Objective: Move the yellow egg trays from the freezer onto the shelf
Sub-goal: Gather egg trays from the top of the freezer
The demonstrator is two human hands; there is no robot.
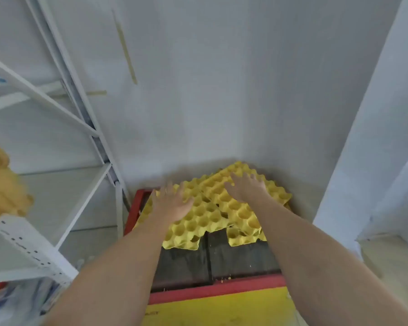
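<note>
Several yellow egg trays lie overlapping on top of the chest freezer, which has a red rim, dark lids and a yellow front. My left hand hovers over the left tray with fingers spread, holding nothing. My right hand rests flat on the upper right tray, fingers apart and not gripping. A white metal shelf stands to the left of the freezer.
More yellow trays sit blurred at the left edge on the shelf. White walls close in behind and to the right of the freezer. A low ledge is at the right. Items lie under the shelf.
</note>
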